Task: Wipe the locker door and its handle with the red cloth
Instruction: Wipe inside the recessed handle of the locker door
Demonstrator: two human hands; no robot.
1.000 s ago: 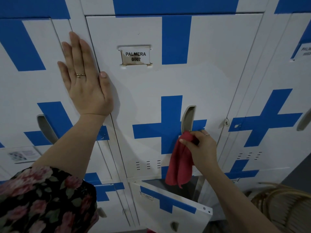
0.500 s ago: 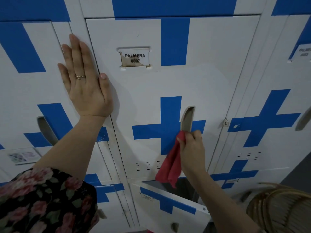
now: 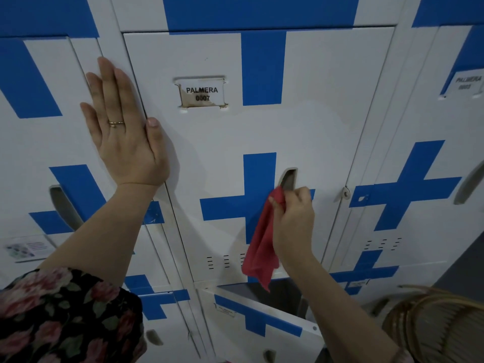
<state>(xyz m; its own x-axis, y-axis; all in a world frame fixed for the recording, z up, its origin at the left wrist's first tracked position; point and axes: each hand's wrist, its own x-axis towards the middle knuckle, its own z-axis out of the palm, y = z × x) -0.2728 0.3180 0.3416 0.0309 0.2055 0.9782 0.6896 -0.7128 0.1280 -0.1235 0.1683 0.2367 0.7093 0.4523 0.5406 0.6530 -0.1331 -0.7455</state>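
Observation:
The white locker door (image 3: 314,132) with blue crosses and a "PALMERA 0007" label fills the middle of the head view. Its recessed handle (image 3: 289,179) sits right of the lower blue cross. My right hand (image 3: 293,221) grips the red cloth (image 3: 262,247) and presses its top corner against the handle's lower end; the rest of the cloth hangs down. My left hand (image 3: 123,127) lies flat, fingers together, on the seam between this door and the left neighbour.
The locker below stands with its door (image 3: 262,326) swung open towards me. A wicker chair (image 3: 434,323) sits at the bottom right. Neighbouring closed lockers flank the door, with a hasp (image 3: 346,192) on its right edge.
My right hand with the cloth has shifted left and a little upward onto the handle's lower end. My left hand has stayed flat in place.

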